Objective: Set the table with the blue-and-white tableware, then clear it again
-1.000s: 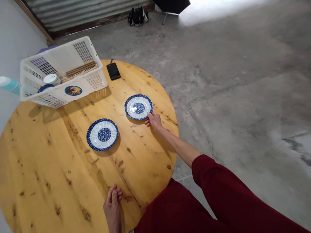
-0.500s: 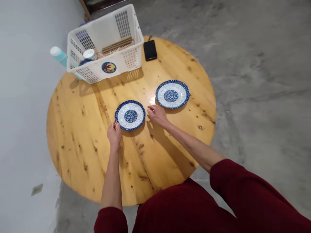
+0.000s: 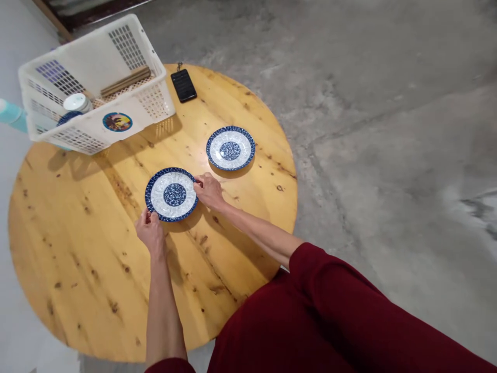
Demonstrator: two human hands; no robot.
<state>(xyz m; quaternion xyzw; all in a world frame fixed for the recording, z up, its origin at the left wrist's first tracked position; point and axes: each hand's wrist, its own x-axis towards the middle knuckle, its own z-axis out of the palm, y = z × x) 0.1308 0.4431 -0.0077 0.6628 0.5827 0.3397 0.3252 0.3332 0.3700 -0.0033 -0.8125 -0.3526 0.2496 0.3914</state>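
Note:
A round plate (image 3: pixel 163 194) with a blue patterned rim and a blue centre is held between my two hands over the table. My left hand (image 3: pixel 150 230) pinches its near left rim, thumb on top. At the right edge, my right hand (image 3: pixel 209 190) grips the rim with its fingers closed. A second plate (image 3: pixel 243 149) of the same pattern lies beyond my right hand, apart from it. The undersides of the held plate and of my fingers are hidden.
The round wooden table (image 3: pixel 89 228) bears a white plastic basket (image 3: pixel 135 111) with bundled sticks (image 3: pixel 126 81) and a white bowl-like item (image 3: pixel 77 102). A black phone (image 3: pixel 184 85) lies beside the basket. A turquoise bottle (image 3: pixel 13 116) stands behind it, near the wall.
My right hand has closed on the right rim of the nearer plate, having been just off it. The camera view has swung right, so everything sits further left.

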